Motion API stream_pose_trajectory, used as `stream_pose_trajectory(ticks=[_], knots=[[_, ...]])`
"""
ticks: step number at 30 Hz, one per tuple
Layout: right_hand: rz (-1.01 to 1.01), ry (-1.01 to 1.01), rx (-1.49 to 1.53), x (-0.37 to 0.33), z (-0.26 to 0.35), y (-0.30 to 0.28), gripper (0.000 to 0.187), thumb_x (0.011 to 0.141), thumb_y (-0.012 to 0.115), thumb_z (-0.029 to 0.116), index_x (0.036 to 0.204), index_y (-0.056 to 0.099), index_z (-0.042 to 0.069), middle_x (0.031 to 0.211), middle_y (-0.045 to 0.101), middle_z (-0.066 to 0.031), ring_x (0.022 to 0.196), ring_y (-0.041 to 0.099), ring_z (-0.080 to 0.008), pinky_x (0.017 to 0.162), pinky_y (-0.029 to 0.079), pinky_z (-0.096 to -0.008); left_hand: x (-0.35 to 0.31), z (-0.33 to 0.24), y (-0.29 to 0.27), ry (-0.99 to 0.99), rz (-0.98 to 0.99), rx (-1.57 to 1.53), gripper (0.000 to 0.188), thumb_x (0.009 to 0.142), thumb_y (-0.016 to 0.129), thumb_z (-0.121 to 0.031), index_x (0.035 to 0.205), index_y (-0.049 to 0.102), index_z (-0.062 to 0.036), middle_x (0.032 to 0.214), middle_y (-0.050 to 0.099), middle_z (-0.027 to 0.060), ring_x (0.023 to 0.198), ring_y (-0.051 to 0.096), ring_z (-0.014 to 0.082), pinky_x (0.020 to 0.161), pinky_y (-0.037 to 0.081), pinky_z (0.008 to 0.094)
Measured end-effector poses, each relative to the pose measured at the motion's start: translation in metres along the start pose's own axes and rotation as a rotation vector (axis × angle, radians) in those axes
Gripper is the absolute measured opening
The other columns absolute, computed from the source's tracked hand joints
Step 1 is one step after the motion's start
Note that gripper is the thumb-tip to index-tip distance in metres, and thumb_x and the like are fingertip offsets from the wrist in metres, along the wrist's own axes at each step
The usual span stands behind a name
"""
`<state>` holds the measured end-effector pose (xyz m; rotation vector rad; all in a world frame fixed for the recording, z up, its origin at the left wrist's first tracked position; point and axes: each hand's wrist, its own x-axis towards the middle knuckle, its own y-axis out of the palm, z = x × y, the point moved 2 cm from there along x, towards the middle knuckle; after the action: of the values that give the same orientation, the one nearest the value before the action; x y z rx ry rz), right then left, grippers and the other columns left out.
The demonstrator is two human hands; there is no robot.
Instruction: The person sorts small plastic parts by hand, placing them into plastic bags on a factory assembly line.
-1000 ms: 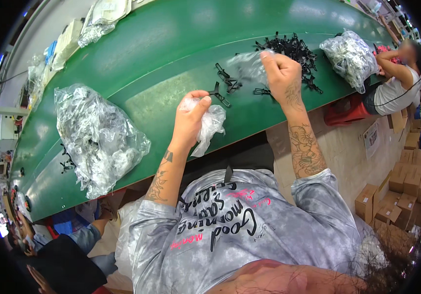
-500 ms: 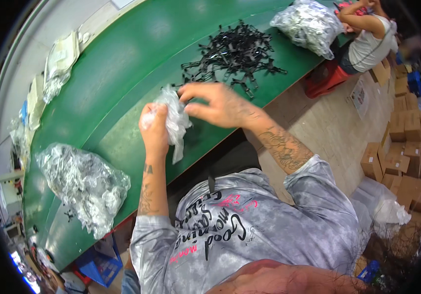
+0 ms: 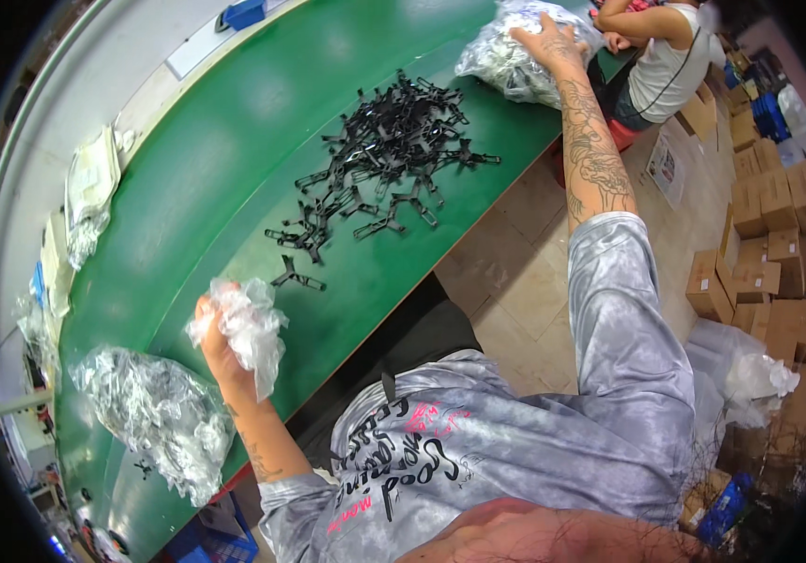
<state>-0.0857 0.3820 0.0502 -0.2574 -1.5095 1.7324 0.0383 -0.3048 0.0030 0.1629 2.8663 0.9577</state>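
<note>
A crumpled bunch of clear plastic bags [image 3: 253, 328] is gripped in my left hand [image 3: 218, 352], above the near side of the green table. My right arm reaches far to the upper right. There my right hand [image 3: 550, 45] lies over a large clear plastic bag of crumpled film [image 3: 506, 70], its fingers spread on top of it. Between the two hands lies a pile of black three-armed plastic parts [image 3: 403, 131]. One such part [image 3: 298, 275] sits apart from the pile, close to the bunch in my left hand.
Another big clear bag of crumpled plastic [image 3: 159, 413] rests on the green table [image 3: 224, 150] at lower left. A co-worker in a white top [image 3: 670, 61] sits at the far right. Cardboard boxes [image 3: 769, 202] are stacked on the floor at right.
My right hand has left the plastic bunch and swung up right onto the large bag. My left hand, still holding the bunch, has moved left and nearer. The view has shifted.
</note>
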Motion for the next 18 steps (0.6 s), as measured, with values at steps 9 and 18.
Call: stream_pose_trajectory(ticks=[9, 18], knots=[[0.039, -0.397, 0.199, 0.008, -0.028, -0.001, 0.089, 0.083, 0.068, 0.068, 0.155, 0.046, 0.02, 0.159, 0.041, -0.0254, 0.151, 0.032, -0.0409, 0.123, 0.022, -0.055, -0.031, 0.001, -0.03, -0.03, -0.072, 0.078, 0.015, 0.093, 0.066, -0.011, 0.105, 0.057, -0.0072, 0.104, 0.065, 0.0079, 0.084, 0.064, 0.0179, 0.072, 0.054, 0.0316], [0.142, -0.243, 0.316, 0.043, -0.057, -0.025, 0.087, 0.087, 0.077, 0.046, 0.159, 0.038, 0.015, 0.152, 0.05, -0.0235, 0.14, 0.05, -0.0378, 0.113, 0.042, -0.0443, -0.051, -0.018, -0.003, 0.046, -0.135, 0.247, 0.01, 0.089, 0.06, -0.003, 0.096, 0.054, -0.0078, 0.095, 0.061, 0.0065, 0.079, 0.06, 0.0155, 0.071, 0.052, 0.0304]])
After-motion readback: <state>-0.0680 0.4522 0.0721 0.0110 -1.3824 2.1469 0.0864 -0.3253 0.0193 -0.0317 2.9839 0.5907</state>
